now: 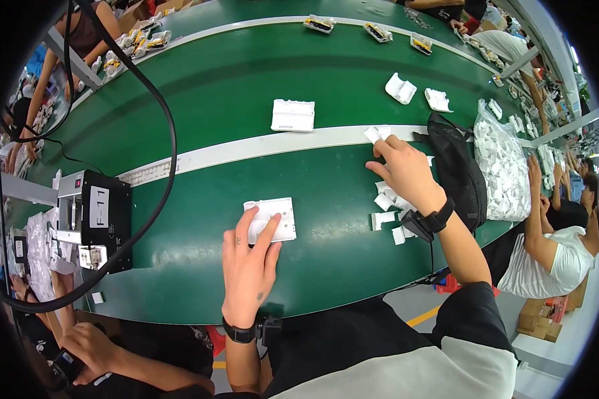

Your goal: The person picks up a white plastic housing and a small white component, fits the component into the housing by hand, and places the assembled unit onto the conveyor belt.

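Note:
My left hand [247,272] lies over a flat white plastic shell [285,229] on the green bench. Its fingers are stretched out and apart, with the fingertips resting on the shell's face. Farther right, my right hand [406,169] is closed at the fingertips on a small white plastic piece [375,135] above the pale rail. Loose white plastic pieces [384,219] lie scattered below that hand, partly hidden by its wrist. Beyond the rail, another white plastic shell [293,116] rests by itself.
A black mesh bag [454,173] and a clear bag of white parts [502,169] stand at right. A black machine [93,216] sits at left, with a black cable [170,153] looping before it. Two white covers [400,89] lie beyond the rail. Co-workers sit on both sides.

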